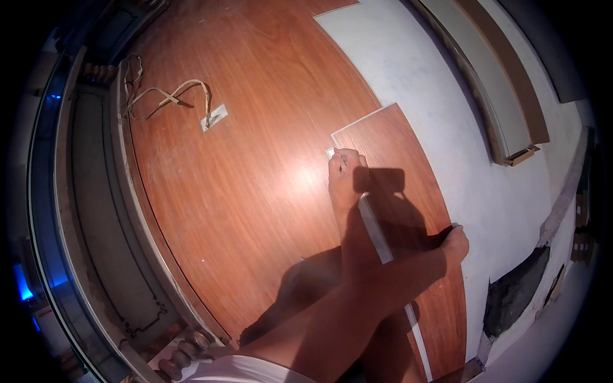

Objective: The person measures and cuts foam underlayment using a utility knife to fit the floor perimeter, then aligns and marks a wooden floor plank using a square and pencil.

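A reddish-brown wood-grain floor plank (387,138) lies beside the laid planks, with a pale strip (375,228) showing along the seam between them. My left arm reaches across to the plank's outer edge, where my left hand (455,245) is closed against it, its fingertips partly hidden. Beneath that forearm runs my right arm. At the seam near the plank's far end, my right hand (347,167) has its fingers curled; red nails show. A small white bit (330,153) peeks out next to its fingertips. Whatever those fingers may hold is hidden.
A long open cardboard box (507,83) lies on the white floor sheet (440,121) to the right. A cable (185,86) rises through a pale cut-out (214,118) at the left. Panelled furniture (102,185) borders the left side; a dark broken patch (517,293) shows lower right.
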Action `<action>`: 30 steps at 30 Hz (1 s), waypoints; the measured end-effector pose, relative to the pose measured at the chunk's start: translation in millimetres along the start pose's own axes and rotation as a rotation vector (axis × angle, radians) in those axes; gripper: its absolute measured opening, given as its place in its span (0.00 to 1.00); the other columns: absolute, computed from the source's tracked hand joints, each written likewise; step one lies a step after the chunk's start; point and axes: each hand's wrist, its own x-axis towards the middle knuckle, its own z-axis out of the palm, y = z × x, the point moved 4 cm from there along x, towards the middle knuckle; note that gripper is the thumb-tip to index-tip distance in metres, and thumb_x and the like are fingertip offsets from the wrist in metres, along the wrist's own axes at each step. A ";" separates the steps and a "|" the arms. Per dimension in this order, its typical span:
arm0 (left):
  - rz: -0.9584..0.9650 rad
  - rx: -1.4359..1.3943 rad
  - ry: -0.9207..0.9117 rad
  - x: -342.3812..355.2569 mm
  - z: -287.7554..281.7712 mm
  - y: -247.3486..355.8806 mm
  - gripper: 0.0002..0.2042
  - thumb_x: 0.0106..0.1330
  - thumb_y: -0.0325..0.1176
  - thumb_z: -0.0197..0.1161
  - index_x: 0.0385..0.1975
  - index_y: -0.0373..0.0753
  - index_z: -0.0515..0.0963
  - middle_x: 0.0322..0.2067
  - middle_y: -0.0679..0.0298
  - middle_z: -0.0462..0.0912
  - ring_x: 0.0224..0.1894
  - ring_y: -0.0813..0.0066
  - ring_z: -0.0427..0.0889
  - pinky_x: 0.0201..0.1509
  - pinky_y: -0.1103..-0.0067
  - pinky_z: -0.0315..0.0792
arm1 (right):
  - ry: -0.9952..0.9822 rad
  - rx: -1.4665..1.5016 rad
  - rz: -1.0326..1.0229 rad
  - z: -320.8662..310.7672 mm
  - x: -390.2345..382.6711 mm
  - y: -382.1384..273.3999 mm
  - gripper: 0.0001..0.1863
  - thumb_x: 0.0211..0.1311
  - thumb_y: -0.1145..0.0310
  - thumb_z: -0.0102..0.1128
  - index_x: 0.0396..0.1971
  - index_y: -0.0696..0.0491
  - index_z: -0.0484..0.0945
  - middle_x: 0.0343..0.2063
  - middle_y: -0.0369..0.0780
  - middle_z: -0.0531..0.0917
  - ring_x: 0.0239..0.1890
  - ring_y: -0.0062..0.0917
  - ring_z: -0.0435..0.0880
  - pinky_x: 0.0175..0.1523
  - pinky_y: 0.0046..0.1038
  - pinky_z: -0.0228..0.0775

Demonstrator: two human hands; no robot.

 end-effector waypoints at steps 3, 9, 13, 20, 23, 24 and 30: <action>-0.007 -0.014 0.009 2.2 2.3 -1.3 0.12 0.71 0.38 0.59 0.46 0.47 0.88 0.44 0.68 0.90 0.51 0.69 0.84 0.66 0.62 0.64 | -0.001 0.008 0.005 -1.1 0.1 0.1 0.06 0.65 0.72 0.66 0.39 0.56 0.80 0.34 0.45 0.86 0.39 0.42 0.85 0.45 0.41 0.78; 0.000 0.005 0.023 1.8 2.8 -1.6 0.12 0.70 0.37 0.59 0.46 0.48 0.89 0.44 0.68 0.90 0.51 0.69 0.85 0.66 0.62 0.64 | -0.003 0.017 0.010 4.4 0.1 1.1 0.06 0.65 0.72 0.65 0.39 0.56 0.81 0.35 0.45 0.86 0.39 0.42 0.85 0.45 0.41 0.78; 0.009 0.004 0.038 0.8 0.5 -2.8 0.12 0.70 0.37 0.58 0.45 0.47 0.88 0.44 0.67 0.90 0.50 0.69 0.85 0.65 0.63 0.64 | -0.006 0.032 0.017 11.5 1.0 3.1 0.06 0.65 0.72 0.65 0.39 0.56 0.81 0.35 0.45 0.86 0.39 0.42 0.85 0.45 0.41 0.79; 0.035 -0.052 0.021 0.5 2.9 -4.6 0.12 0.70 0.37 0.59 0.45 0.46 0.88 0.43 0.66 0.90 0.50 0.67 0.84 0.67 0.64 0.63 | -0.019 0.056 0.028 11.4 -0.3 4.2 0.06 0.66 0.72 0.65 0.39 0.56 0.81 0.35 0.46 0.86 0.39 0.42 0.85 0.45 0.41 0.79; 0.025 0.017 0.040 -0.5 2.5 -4.4 0.12 0.70 0.36 0.59 0.45 0.46 0.88 0.43 0.65 0.89 0.51 0.67 0.84 0.68 0.65 0.62 | -0.021 0.068 0.042 12.4 -0.1 3.7 0.06 0.66 0.72 0.65 0.39 0.56 0.81 0.35 0.46 0.86 0.39 0.42 0.85 0.45 0.41 0.79; 0.014 0.030 0.043 -0.8 2.3 -4.5 0.12 0.70 0.36 0.59 0.46 0.46 0.88 0.43 0.65 0.89 0.50 0.68 0.84 0.67 0.65 0.62 | -0.027 0.082 0.046 11.8 1.5 4.8 0.06 0.66 0.72 0.65 0.39 0.56 0.81 0.35 0.46 0.86 0.39 0.42 0.85 0.45 0.41 0.79; 0.001 -0.029 0.007 5.7 6.9 -7.1 0.12 0.69 0.36 0.61 0.46 0.47 0.89 0.44 0.65 0.90 0.51 0.68 0.85 0.66 0.64 0.63 | -0.052 0.187 0.059 -1.9 -11.6 5.3 0.07 0.67 0.72 0.65 0.42 0.56 0.81 0.37 0.47 0.86 0.40 0.43 0.85 0.46 0.40 0.79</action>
